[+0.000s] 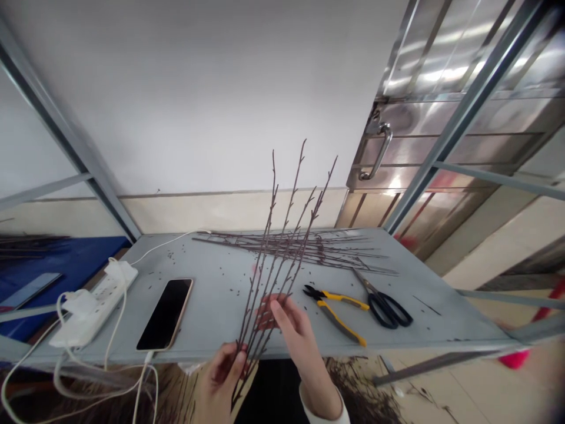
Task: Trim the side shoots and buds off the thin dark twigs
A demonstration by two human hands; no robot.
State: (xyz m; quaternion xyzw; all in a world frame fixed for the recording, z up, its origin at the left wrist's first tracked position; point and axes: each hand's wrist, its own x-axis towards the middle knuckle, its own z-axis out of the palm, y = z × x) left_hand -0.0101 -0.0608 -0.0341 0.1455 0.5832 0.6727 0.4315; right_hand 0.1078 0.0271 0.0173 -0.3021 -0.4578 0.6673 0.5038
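Observation:
Several thin dark brown twigs [311, 217], dotted with small buds, stand upright and fan out above my hands. Their lower ends are gripped by my left hand [224, 377], thumb in front and fingers closed round them. Higher up the stems, my right hand [292, 330] is loosely closed about the bunch, its fingers behind the twigs and its thumb on the near side. Behind them lies a pile of similar twigs [353, 253] across the grey tabletop [212, 306]. Yellow-and-black cutting pliers [338, 303], jaws apart, and black-handled scissors [384, 306] lie right of my right hand.
A phone [165, 315] lies left of my hands, plugged into a white cable. Beside it is a white power strip [97, 306] with trailing cords. Metal posts [463, 118] frame the table. Cut twigs [366, 394] litter the floor. Small dark bits dot the tabletop.

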